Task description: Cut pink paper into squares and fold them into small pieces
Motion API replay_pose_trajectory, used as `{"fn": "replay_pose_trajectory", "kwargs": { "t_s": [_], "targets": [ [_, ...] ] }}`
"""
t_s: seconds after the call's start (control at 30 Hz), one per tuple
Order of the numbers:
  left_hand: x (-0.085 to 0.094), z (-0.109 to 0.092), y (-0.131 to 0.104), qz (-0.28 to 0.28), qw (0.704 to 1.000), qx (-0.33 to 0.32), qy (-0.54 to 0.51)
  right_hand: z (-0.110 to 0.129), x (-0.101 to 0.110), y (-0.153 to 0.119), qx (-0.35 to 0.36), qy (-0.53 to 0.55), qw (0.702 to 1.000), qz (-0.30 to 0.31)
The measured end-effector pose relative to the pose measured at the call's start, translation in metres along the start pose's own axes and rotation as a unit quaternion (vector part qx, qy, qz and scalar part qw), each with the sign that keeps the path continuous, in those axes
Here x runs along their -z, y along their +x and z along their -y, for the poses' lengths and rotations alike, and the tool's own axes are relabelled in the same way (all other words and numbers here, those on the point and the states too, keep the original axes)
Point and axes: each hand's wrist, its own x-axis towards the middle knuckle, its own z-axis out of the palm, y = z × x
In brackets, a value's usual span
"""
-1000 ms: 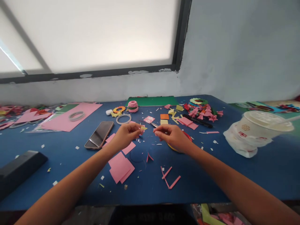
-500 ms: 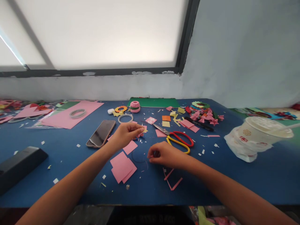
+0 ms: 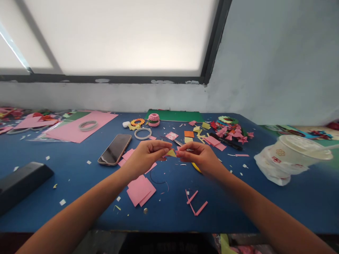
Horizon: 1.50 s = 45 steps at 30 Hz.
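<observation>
In the middle of the view my left hand (image 3: 149, 155) is closed, its thumb and fingers pinching a small folded yellow paper piece (image 3: 171, 153). My right hand (image 3: 200, 157) meets it from the other side, fingertips pinched at the piece's right edge, where a bit of pink also shows. Behind the right hand lie scissors, mostly covered; a blade tip (image 3: 178, 142) and part of the yellow handle (image 3: 196, 168) show. Pink paper squares (image 3: 141, 190) lie below my left hand, and thin pink strips (image 3: 196, 208) lie below the right.
A phone (image 3: 115, 150) and a roll of tape (image 3: 143, 133) lie to the left. Farther back are a pink ruffled paper stack (image 3: 153, 120) and pink folded pieces (image 3: 235, 132). A lidded cup (image 3: 293, 150) in a plastic bag stands at right, a black object (image 3: 25, 185) at left.
My right hand has moved up and away from the tabletop to the yellow paper piece. My left hand has shifted slightly right, and the scissors are now mostly covered.
</observation>
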Motion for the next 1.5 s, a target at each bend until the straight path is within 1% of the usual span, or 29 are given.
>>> {"fn": "replay_pose_trajectory", "kwargs": {
  "t_s": [0.17, 0.27, 0.43, 0.63, 0.77, 0.93, 1.17, 1.3, 1.4, 1.5],
  "targets": [
    [-0.005, 0.006, 0.0, -0.069, 0.996, -0.038, 0.039, -0.002, -0.004, -0.003, 0.035, -0.041, 0.998, -0.012],
    [-0.007, 0.009, 0.0, -0.086, 0.994, -0.059, 0.023, -0.003, -0.005, -0.005, 0.051, -0.08, 0.996, -0.008],
    [-0.01, 0.008, -0.003, -0.082, 0.995, -0.061, -0.002, -0.002, -0.007, -0.007, 0.073, -0.111, 0.991, -0.018],
    [-0.014, 0.008, -0.004, -0.07, 0.996, -0.056, -0.029, 0.002, -0.007, -0.009, 0.057, -0.131, 0.989, -0.031],
    [-0.016, 0.011, -0.004, -0.051, 0.996, -0.059, -0.043, 0.003, -0.009, -0.011, 0.062, -0.124, 0.99, -0.04],
    [-0.015, 0.012, -0.003, -0.044, 0.997, -0.053, -0.024, 0.001, -0.009, -0.011, 0.078, -0.13, 0.988, -0.039],
    [-0.015, 0.014, -0.004, -0.039, 0.996, -0.074, -0.01, 0.001, -0.008, -0.011, 0.087, -0.121, 0.988, -0.032],
    [-0.015, 0.014, -0.004, -0.038, 0.997, -0.074, 0.0, 0.004, -0.008, -0.012, 0.08, -0.12, 0.989, -0.023],
    [-0.015, 0.012, -0.004, -0.026, 0.997, -0.074, 0.006, 0.004, -0.007, -0.012, 0.069, -0.108, 0.992, -0.017],
    [-0.013, 0.012, -0.004, -0.025, 0.995, -0.09, 0.043, 0.004, -0.006, -0.012, 0.061, -0.099, 0.993, -0.017]
  ]
}}
